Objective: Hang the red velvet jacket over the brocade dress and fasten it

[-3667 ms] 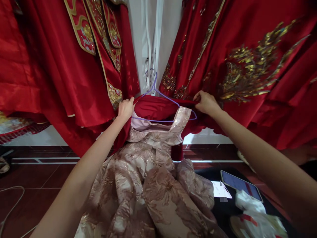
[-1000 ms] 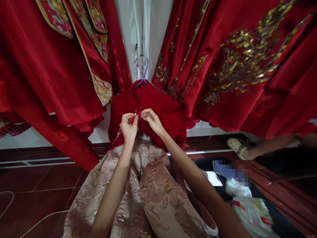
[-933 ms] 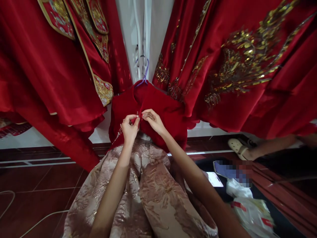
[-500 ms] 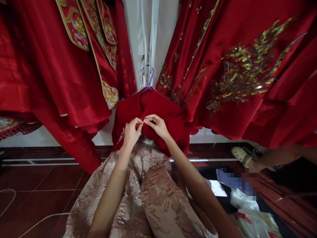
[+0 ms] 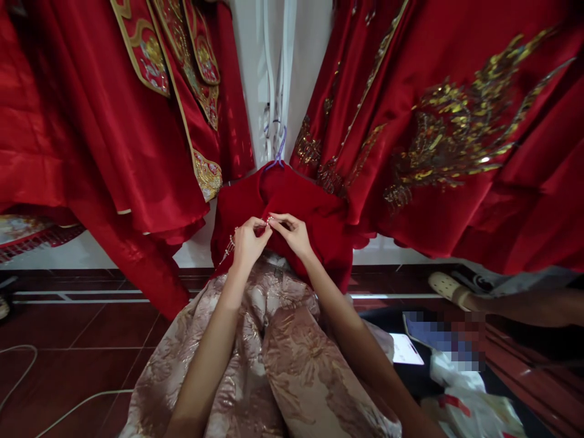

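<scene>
The left hand (image 5: 249, 242) and right hand (image 5: 295, 234) met fingertip to fingertip, each closed in a pinch on the small front closure (image 5: 269, 219) of the red velvet jacket (image 5: 319, 213). The jacket hung on a purple hanger (image 5: 278, 151) directly above the fingers. A beaded strand (image 5: 228, 246) dangled just left of the left fingers. A pink-gold brocade dress (image 5: 278, 347) spread below both wrists. Embroidered red robes (image 5: 137, 121) hung on either side. Well to the right, another person's white clog (image 5: 444, 285) rested on the floor.
</scene>
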Demonstrator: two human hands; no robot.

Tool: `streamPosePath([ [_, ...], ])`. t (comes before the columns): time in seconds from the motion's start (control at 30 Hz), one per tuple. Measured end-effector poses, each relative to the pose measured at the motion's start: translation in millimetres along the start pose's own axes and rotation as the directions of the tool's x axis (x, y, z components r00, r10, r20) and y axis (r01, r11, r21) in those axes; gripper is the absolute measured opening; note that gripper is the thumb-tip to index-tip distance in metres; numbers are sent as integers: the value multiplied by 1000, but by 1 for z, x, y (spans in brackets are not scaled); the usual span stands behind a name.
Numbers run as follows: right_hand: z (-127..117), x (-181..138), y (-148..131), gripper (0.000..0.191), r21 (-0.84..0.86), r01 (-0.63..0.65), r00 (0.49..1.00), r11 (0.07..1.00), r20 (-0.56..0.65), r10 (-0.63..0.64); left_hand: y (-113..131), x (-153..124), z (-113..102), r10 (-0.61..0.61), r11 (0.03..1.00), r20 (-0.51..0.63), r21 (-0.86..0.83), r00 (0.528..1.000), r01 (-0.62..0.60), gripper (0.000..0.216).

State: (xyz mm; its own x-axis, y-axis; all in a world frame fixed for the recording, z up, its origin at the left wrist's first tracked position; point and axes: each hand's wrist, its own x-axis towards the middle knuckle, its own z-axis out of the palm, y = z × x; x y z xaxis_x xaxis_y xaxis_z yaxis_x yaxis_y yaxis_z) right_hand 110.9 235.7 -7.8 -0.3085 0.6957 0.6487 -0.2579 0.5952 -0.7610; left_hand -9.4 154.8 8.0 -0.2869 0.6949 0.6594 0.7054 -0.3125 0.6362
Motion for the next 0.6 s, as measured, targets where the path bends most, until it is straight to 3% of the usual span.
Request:
streamPosePath([
  [0.3, -4, -2, 0, 37, -101, 74, 997, 992, 6, -74, -1, 11, -8, 161, 985, 145, 33, 976, -167, 10],
  [0.6, -10, 4, -1, 34, -50, 10, 997, 999, 72, -7, 5, 8, 0, 161, 987, 142, 5, 977, -163, 5],
])
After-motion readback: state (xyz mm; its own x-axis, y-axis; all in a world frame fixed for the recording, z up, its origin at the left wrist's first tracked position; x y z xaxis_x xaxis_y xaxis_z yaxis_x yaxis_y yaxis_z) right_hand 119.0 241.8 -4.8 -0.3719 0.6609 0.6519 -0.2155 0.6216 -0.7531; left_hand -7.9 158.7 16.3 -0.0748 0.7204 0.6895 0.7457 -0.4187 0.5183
